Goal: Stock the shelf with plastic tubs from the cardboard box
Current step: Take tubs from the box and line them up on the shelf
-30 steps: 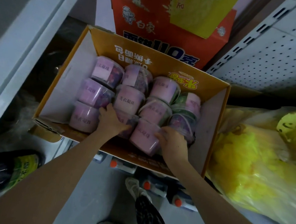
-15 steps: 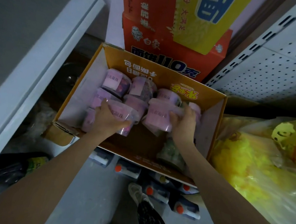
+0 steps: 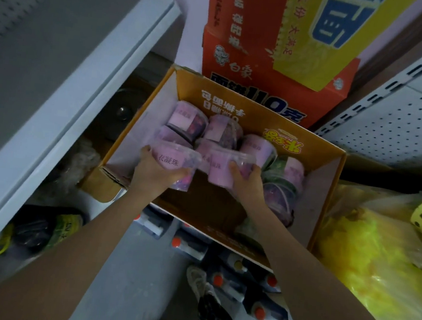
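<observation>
Left hand (image 3: 155, 173) grasps a pink tub (image 3: 171, 155), right hand (image 3: 249, 183) a second tub (image 3: 220, 168); both just lifted, seemingly clear of the cardboard box (image 3: 260, 123), shelf-bound.

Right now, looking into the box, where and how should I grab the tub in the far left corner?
Grip the corner tub across its round wall, coming from above, since the box is open on top. Other tubs crowd its right and near sides; the left side, toward the box wall, looks freer for fingers.
</observation>
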Demonstrator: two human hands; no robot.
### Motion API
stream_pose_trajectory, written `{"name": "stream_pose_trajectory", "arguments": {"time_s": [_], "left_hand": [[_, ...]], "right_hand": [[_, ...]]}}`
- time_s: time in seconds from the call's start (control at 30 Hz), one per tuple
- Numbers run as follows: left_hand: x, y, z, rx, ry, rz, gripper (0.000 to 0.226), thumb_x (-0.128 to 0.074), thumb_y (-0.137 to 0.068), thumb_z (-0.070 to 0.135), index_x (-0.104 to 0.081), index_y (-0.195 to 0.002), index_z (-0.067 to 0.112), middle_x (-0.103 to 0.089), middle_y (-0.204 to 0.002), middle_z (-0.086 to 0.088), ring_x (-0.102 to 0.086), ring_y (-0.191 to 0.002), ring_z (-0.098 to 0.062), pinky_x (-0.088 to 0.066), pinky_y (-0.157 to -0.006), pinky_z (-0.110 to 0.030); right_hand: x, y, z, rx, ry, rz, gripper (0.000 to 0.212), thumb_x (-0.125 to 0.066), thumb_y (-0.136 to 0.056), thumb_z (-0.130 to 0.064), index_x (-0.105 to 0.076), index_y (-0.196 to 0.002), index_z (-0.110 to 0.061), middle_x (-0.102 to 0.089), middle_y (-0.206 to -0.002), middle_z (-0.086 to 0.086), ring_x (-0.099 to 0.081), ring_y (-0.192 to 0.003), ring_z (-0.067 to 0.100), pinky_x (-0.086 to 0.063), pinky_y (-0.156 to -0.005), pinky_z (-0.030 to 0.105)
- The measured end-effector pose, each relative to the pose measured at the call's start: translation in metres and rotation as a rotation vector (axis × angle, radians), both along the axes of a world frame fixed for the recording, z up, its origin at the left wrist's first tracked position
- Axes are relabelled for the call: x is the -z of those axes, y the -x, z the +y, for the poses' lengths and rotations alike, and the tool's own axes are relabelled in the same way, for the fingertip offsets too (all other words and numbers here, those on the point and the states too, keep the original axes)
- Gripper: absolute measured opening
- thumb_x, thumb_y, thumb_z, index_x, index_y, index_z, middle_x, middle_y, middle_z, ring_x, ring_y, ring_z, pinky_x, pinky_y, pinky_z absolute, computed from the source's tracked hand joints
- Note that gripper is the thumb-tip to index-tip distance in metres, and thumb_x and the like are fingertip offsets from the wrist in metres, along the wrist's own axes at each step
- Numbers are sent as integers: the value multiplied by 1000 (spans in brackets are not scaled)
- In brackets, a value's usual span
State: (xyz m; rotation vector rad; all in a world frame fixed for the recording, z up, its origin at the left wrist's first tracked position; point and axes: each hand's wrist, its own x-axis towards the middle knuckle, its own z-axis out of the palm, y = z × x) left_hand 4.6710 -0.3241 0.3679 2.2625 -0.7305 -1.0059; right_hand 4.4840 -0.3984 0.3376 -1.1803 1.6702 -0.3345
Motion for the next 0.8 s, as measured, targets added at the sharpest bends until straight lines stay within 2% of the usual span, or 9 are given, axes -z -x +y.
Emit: {"name": "stream_pose_trajectory", "arguments": {"time_s": [0.13,0.3,0.37,0.43,0.5,0.53,0.63,0.7,0.8], "left_hand": [[-4,-6,8,-70,71,53,99,-87,-60,34,-27,-138,16,-44,-113,5,-48,-96,-8,-37,-60,-10],[-24,-10,15,-137,132,30,107,-88,-57,34,-25,-142,18,-41,-116,9,-46,-101,-6,-38,-63,-8],[-36,-13,22,-177,137,5,110,-89,-56,35,-23,-143,17,-43,-120,7,-46,-106,-10,-47,-73,-16],[-52,-18,31,-209,158,-14,115,-90,-50,39,-24,-142,18,-48,-127,1,-51,-113,-17,-52,-90,-34],[-73,-24,41,-252,200,-26,118,-90,-45,45,-28,-142,19,-51,-128,-1,-54,-115,-19,-51,-93,-40],[-87,-26,45,-274,224,-21,115,-89,-45,45,-31,-141,19,-52,-127,-1,-54,-113,-18,-52,-92,-38],[-132,-38,60,-316,333,-44,92,-89,-51,41,-45,-129,17,-58,-115,-2,-60,-100,-16,-55,-77,-27],[-166,-48,71,-328,404,-111,84,-87,-48,51,-53,-117,18,-63,-106,-2,-64,-91,-15,-57,-68,-27],[-216,-62,90,-368,499,-194,76,-86,-49,52,-57,-109,15,-66,-99,-3,-66,-87,-16,-58,-71,-34]], "right_hand": [[4,1,3,59,-12,-62,72,-64,-84,-46,-35,-137,-5,-52,-128,13,-52,-116,30,-44,-99,44],[-1,2,11,85,5,-165,70,-69,-79,-48,-49,-128,-3,-61,-120,13,-60,-108,27,-50,-94,48],[-16,-1,14,62,12,-187,64,-66,-83,-46,-51,-126,-1,-61,-116,8,-59,-104,23,-52,-88,38],[-35,-5,15,14,36,-203,51,-61,-89,-41,-53,-122,-3,-59,-106,5,-57,-96,20,-48,-69,18],[-58,-12,15,-51,83,-271,42,-60,-90,-40,-56,-113,-4,-62,-97,5,-59,-91,21,-46,-61,12],[-73,-15,16,-70,116,-322,46,-61,-87,-45,-58,-110,-5,-65,-96,6,-61,-91,23,-49,-65,15],[-122,-30,16,-111,158,-384,72,-57,-72,-68,-60,-117,-12,-66,-109,7,-63,-102,23,-52,-88,39],[-154,-42,15,-178,206,-426,65,-53,-74,-73,-63,-112,-22,-67,-111,2,-62,-104,20,-49,-95,46],[-211,-66,18,-298,264,-464,62,-47,-76,-78,-64,-111,-29,-67,-109,-1,-63,-103,20,-48,-95,48]]}}
